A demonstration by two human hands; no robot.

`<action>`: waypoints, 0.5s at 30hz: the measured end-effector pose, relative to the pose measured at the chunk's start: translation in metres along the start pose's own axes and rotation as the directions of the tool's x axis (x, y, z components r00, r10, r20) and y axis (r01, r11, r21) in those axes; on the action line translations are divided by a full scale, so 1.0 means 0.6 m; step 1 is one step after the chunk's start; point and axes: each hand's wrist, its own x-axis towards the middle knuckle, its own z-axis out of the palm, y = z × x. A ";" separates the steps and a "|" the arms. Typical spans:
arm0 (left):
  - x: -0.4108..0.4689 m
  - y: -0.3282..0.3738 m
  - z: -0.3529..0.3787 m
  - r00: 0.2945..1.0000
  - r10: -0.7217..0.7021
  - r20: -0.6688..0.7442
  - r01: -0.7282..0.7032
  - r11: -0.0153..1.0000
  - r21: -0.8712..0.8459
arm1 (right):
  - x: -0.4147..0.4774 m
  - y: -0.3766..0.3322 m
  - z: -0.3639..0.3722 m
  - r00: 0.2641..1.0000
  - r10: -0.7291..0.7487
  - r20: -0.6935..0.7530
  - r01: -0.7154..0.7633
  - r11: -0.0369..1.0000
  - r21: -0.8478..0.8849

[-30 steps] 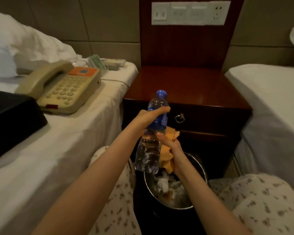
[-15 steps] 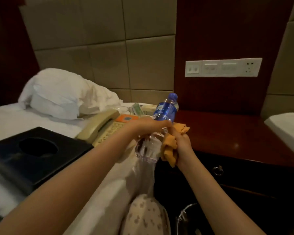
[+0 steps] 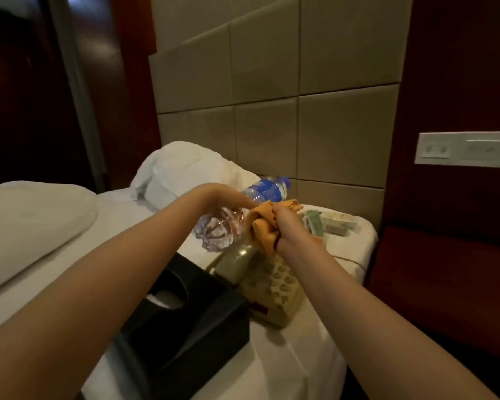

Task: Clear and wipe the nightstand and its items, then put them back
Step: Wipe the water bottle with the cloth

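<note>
Clear plastic with a blue label, the water bottle (image 3: 223, 230) is held in the air, tilted with its cap toward two o'clock; the left hand (image 3: 223, 196) curls over its middle, and the right hand (image 3: 287, 226), close beside it at three o'clock, clutches a bunched orange cloth (image 3: 261, 229) against the bottle. At six o'clock below the hands a beige telephone (image 3: 274, 287) lies on the white bed (image 3: 295, 365); a black tissue box (image 3: 191, 324) sits just beside it at eight o'clock; small packets (image 3: 334, 223) lie near the bed's far corner.
</note>
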 end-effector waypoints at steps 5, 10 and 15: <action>0.056 -0.052 -0.024 0.992 -0.117 -0.041 0.119 0.991 0.058 | 0.060 0.006 0.057 0.997 0.073 0.018 -0.071 0.991 -0.117; 0.089 -0.089 -0.036 0.988 -0.154 -0.004 0.153 0.983 0.099 | 0.092 0.017 0.096 0.987 0.150 0.058 -0.123 0.936 -0.330; 0.103 -0.099 -0.023 0.991 -0.129 0.024 0.122 0.971 0.205 | 0.110 0.033 0.121 0.989 0.120 0.089 -0.071 0.901 -0.429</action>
